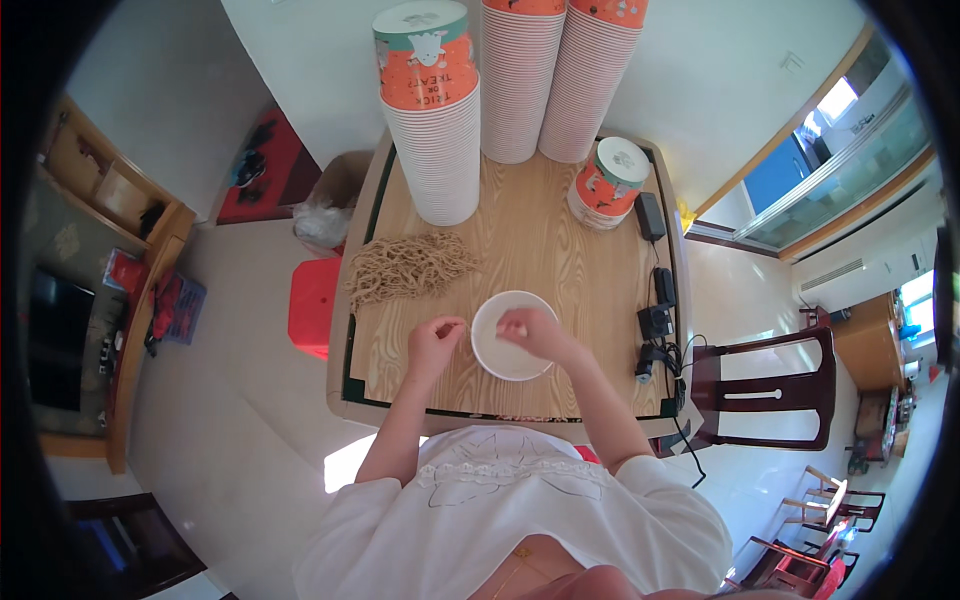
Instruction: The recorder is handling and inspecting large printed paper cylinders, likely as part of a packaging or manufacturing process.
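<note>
Cup stacks are blocking the far surface; bare wood is lying open between the fibre pile and the cables.

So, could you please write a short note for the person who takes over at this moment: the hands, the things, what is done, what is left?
Left hand: on the table just left of the white bowl, fingers curled; whether it pinches anything cannot be told.
Right hand: over the bowl, fingers bunched at its inside.
Things: pile of tan string pieces behind the left hand; three tall stacks of paper cups at the far edge; a short cup stack at the right.
Done: bowl is placed in front of the person.
Left: the string pile looks largely untouched.
</note>
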Demonstrator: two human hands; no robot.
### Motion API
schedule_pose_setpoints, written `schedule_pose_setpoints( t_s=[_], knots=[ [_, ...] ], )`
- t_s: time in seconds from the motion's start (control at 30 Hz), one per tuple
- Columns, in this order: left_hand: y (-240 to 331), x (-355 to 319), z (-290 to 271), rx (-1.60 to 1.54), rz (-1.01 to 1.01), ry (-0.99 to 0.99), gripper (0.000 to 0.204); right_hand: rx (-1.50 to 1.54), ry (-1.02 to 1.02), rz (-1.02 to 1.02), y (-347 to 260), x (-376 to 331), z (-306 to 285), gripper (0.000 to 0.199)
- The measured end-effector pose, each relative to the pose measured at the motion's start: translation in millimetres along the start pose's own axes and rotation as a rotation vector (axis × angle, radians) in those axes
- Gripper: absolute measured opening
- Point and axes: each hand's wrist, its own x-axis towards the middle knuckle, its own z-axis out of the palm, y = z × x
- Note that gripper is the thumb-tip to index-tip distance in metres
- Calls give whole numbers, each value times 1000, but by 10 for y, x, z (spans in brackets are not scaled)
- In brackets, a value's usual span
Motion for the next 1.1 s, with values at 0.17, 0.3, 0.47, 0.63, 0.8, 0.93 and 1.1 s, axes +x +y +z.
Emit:
schedule_pose_setpoints(
  t_s=[0.17,0.3,0.47,0.63,0.8,0.93,1.1],
  knots=[
    [32,24,72,-536,29,-73,12,-519,537,-4,430,373,-171,22],
    [110,31,58,-686,-37,-137,12,-470,333,278,546,344,-140,21],
    [62,48,87,-768,-99,-187,8,-482,4,358,412,-40,-91,18],
    [-184,139,266,-393,-20,-105,11,-163,-305,574,215,-200,-74,22],
    [-168,-59,407,74,61,-215,16,-106,-218,558,298,-178,7,26],
    [-65,-181,481,356,143,-74,17,-61,122,402,544,-99,138,17],
    [-206,-219,561,438,98,-182,20,34,210,105,722,18,423,20]
  ],
)
